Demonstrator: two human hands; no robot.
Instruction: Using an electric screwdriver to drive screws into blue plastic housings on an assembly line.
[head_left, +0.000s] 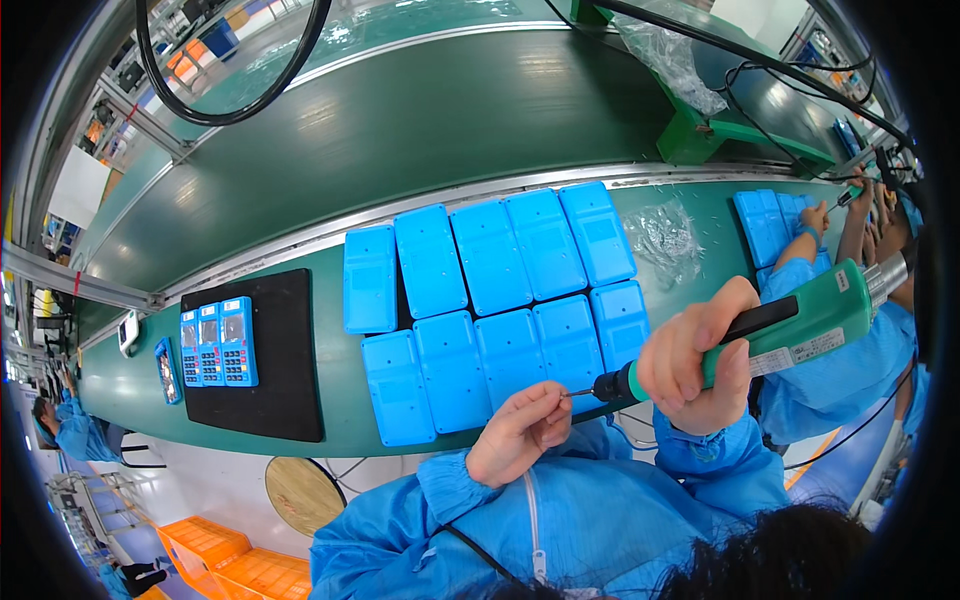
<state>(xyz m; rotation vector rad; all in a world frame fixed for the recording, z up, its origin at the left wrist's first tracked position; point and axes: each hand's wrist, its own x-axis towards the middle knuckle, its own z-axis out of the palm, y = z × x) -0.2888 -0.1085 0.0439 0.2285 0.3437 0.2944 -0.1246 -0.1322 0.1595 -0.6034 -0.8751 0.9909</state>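
Note:
My right hand (pixel 695 365) is wrapped round a green electric screwdriver (pixel 815 320) with a black lever, held sideways above the table's near edge. Its thin bit points left, and there the fingers of my left hand (pixel 522 432) pinch closed at the tip. Whatever sits between those fingertips is too small to make out. Just beyond both hands, bright blue plastic housings (pixel 488 258) with small holes lie side by side in two rows, several in each.
Left on the green table (pixel 130 385), a black mat (pixel 285 370) carries three blue keypad devices (pixel 236 340). A clear plastic bag (pixel 665 240) lies right of the housings. Beyond runs a green conveyor (pixel 400 120). At right, a co-worker's hand (pixel 815 220) is near more blue housings (pixel 762 225).

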